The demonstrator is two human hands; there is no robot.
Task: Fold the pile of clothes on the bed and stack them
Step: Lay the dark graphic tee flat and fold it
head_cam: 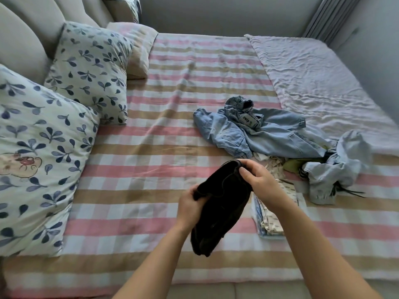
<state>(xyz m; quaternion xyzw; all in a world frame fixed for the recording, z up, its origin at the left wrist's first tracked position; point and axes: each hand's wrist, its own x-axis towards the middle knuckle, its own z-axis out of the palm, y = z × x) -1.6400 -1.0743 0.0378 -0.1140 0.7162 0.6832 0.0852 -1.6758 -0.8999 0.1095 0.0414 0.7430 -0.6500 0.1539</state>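
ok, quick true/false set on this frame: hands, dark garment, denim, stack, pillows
1. The left hand and right hand both grip the dark garment. True.
2. The denim clothes are folded flat. False: they lie crumpled in a loose pile.
3. A folded stack lies on the sheet, just right of the dark garment. True.
4. The pillows are at the right of the bed. False: they are at the left.
5. The sheet is plain white. False: it is checked in pink, tan and white.
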